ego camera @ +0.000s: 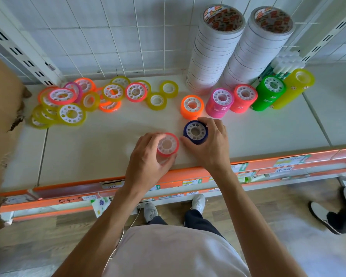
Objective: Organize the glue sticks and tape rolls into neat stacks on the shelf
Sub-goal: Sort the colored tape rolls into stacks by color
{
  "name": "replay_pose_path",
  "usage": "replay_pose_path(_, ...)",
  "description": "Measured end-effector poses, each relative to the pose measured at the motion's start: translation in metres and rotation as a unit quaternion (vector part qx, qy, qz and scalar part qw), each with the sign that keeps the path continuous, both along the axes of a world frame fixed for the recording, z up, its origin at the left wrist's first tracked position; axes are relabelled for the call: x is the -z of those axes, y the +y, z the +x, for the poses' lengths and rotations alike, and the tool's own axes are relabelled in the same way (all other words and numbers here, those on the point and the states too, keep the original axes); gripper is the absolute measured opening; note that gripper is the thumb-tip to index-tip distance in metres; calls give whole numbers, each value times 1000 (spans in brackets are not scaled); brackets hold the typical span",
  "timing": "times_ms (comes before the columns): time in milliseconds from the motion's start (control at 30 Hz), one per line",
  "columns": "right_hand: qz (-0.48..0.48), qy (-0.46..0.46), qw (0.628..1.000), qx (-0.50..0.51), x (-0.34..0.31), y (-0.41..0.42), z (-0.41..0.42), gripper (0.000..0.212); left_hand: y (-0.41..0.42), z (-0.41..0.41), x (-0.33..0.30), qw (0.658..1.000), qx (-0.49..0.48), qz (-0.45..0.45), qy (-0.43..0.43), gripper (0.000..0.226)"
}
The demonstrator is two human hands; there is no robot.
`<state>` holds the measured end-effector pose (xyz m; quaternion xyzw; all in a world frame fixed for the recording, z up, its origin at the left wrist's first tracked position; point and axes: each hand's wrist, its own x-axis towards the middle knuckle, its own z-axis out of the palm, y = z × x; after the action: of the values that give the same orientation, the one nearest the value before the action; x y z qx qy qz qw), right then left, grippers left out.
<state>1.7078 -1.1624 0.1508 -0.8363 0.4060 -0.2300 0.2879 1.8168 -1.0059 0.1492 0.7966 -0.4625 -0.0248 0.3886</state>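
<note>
My left hand (146,156) grips a short stack of red tape rolls (168,144) near the shelf's front edge. Just to its right, my right hand (210,140) holds a stack of blue tape rolls (196,131), fingers curled round its sides. Behind them stand neat stacks: orange (192,105), pink (220,101), red (243,97), green (269,92) and yellow (294,87). Several loose yellow, pink and orange rolls (72,100) lie scattered at the back left. White glue sticks (286,63) lie bundled at the back right.
Two tall stacks of white double-sided tape (212,50) stand against the wire grid back. A cardboard box (2,126) borders the white shelf (88,152) on the left. The shelf's orange price rail (184,174) runs along the front. Another person's shoes (324,214) are on the floor at right.
</note>
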Motion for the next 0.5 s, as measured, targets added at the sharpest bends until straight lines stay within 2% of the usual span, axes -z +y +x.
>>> replay_pose_path(167,-9,12,1000,-14,1,1,0,75,0,0,0,1000,3,5,1,49)
replay_pose_path(400,-9,26,1000,1,1,1,0,70,0,-1,0,1000,-1,7,4,49)
replay_pose_path(500,-44,54,998,-3,-3,5,0,80,0,-1,1,1000,-3,8,8,49)
